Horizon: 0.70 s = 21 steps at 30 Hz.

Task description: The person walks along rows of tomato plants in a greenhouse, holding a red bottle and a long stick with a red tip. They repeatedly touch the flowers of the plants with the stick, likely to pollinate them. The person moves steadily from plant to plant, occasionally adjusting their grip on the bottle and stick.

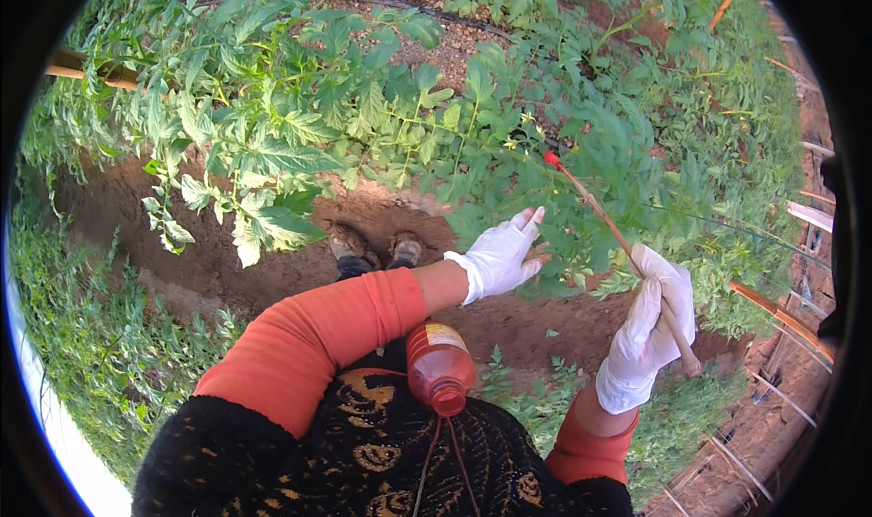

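In a white glove, my right hand (654, 319) grips a thin wooden stick (603, 214) whose tip (552, 159) is coated red. That tip is close to small yellow tomato flowers (524, 125). My left hand (501, 255), also gloved in white, reaches into the edge of the tomato plants (436, 136) with its fingers extended and apart; I see nothing held in it. At my chest hangs an open-necked plastic bottle (441, 367) on a cord (443, 449), stained red inside and bearing a label.
Support strings (736, 227) run through the row, and bamboo poles (780, 313) stand at right and left. A black drip line (436, 13) crosses the soil behind the plants. My feet (407, 248) are on a bare dirt path (225, 265), with more plants (122, 353) at lower left.
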Motion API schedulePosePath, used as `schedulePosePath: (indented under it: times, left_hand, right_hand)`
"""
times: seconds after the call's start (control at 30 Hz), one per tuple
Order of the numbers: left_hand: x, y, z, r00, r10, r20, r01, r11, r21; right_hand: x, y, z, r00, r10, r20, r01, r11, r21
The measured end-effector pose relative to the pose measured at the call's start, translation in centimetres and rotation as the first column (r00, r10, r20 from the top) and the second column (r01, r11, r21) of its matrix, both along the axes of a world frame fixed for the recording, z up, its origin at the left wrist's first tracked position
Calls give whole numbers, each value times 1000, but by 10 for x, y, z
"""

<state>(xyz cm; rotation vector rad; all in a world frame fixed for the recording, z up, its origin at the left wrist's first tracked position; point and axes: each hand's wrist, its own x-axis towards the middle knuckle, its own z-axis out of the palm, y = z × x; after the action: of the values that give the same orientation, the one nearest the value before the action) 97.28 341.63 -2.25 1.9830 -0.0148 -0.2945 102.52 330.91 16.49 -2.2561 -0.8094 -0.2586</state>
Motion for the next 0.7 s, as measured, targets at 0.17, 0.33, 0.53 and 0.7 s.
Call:
schedulePosePath:
  times: [0.17,0.33,0.53,0.7]
  left_hand:
    - [-1,6,-1,999,47,11,-47,998,35]
    - [-8,27,0,979,149,136,-163,981,100]
    - [-31,66,5,905,297,306,-349,928,131]
    - [-82,114,4,831,437,343,-509,847,154]
  right_hand:
    - [-2,-1,-8,997,-64,-33,68,988,139]
    - [-8,-12,-3,993,-88,81,45,902,430]
    - [-10,-41,28,977,-197,81,104,773,626]
    - [-13,-54,36,998,-54,-25,55,675,736]
